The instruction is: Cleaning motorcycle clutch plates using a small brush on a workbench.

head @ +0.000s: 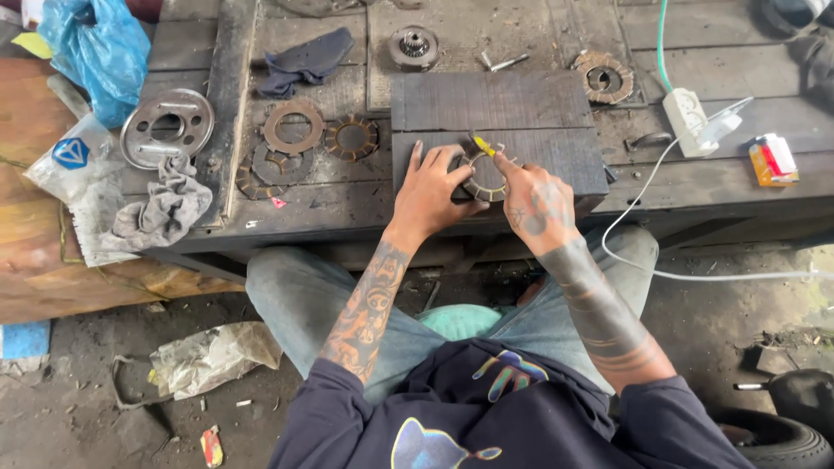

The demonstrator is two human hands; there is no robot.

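Nearby, loose rings (294, 128), grey rag (165, 208).

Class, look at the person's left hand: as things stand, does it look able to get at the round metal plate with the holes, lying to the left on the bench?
Probably yes. The left hand rests on a toothed ring, and the bench top between it and the round metal plate holds only flat discs, nothing tall. It would have to let go of the ring first.
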